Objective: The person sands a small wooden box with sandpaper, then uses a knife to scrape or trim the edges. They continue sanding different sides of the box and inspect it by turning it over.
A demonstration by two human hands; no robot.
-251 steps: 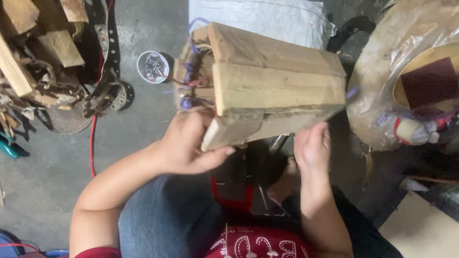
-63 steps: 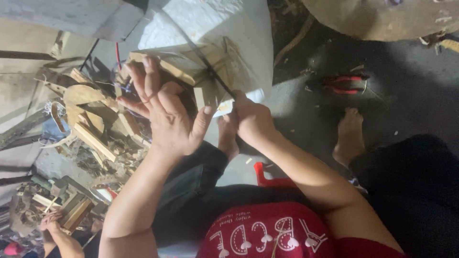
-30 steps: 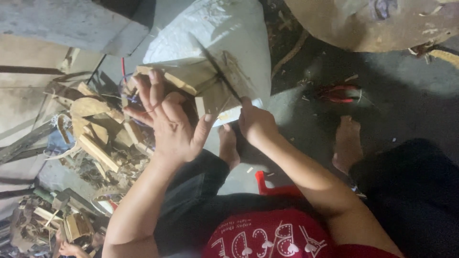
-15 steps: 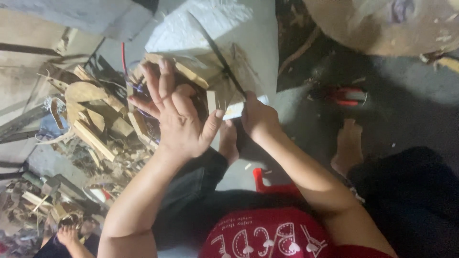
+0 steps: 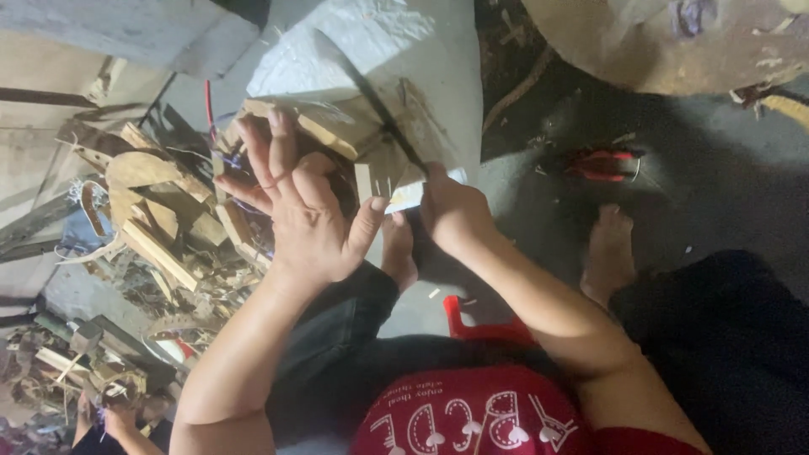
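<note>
A bundle of pale wooden sticks (image 5: 350, 135) sits in front of me, low over the floor, bound with purple cord (image 5: 240, 160). My left hand (image 5: 299, 211) presses against its near left side with fingers spread and a loop of cord around them. My right hand (image 5: 451, 211) grips the bundle's near right end, fingers curled under the wood. A white sack (image 5: 379, 59) lies just behind the bundle.
A heap of wood offcuts and scraps (image 5: 160, 219) fills the left side. Red-handled pliers (image 5: 602, 164) lie on the grey floor at right, near a bare foot (image 5: 607, 253). A red stool (image 5: 484, 329) shows below me. Another person's hand (image 5: 114, 417) appears at bottom left.
Eight seconds ago I held the bundle up in both hands facing another way. Over the last second my hands stay on it with only slight shifts of view.
</note>
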